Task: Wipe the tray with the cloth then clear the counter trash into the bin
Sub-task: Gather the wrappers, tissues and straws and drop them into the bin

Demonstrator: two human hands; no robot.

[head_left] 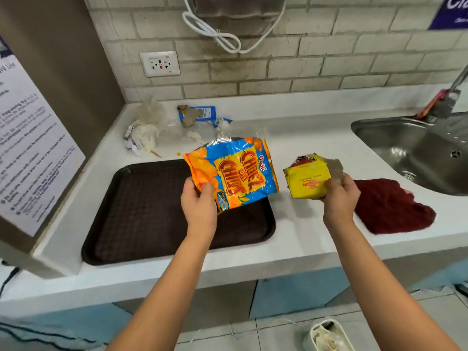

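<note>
Left hand [198,198] grips the orange-and-blue foil chip bag [231,172] above the brown plastic tray [141,211], right hand [339,196] grips the yellow wrapper [306,179]; the white bin [326,334] lies at five o'clock, nearer the right hand.

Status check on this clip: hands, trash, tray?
Left hand grips chip bag above tray; right hand grips yellow packet. Cloth lies beside sink. Crumpled wrappers remain at counter back.
</note>
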